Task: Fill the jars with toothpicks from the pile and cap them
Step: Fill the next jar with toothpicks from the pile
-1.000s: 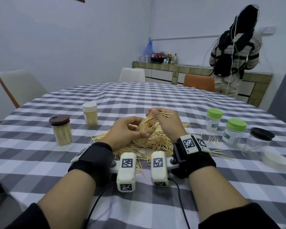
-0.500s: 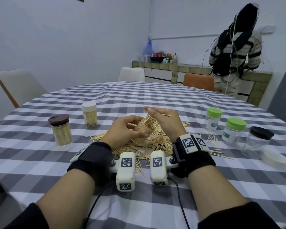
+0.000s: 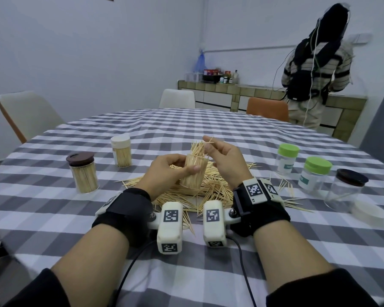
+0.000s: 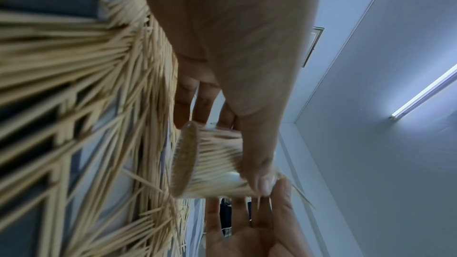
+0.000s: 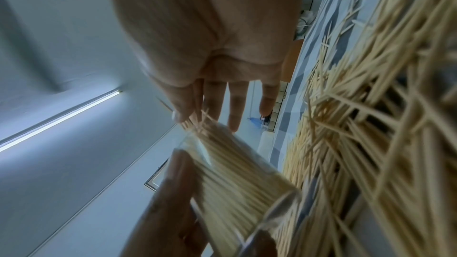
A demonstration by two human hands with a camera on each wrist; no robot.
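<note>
At frame centre the left hand (image 3: 169, 171) grips the uncapped jar (image 3: 192, 172) above the pile (image 3: 211, 191), while the right hand (image 3: 225, 160) pinches toothpicks (image 3: 201, 148) at its crowded mouth. The sticks splay past the rim, so forcing more in could likely spill them or tip the jar. Two filled jars (image 3: 84, 173) stand at left; green-lidded jars (image 3: 286, 160), a dark-lidded one (image 3: 344, 189) and a white lid (image 3: 369, 213) wait at right, well clear.

chairs (image 3: 27, 114), person (image 3: 315, 69), perhaps counter clutter (image 3: 217, 77)
</note>
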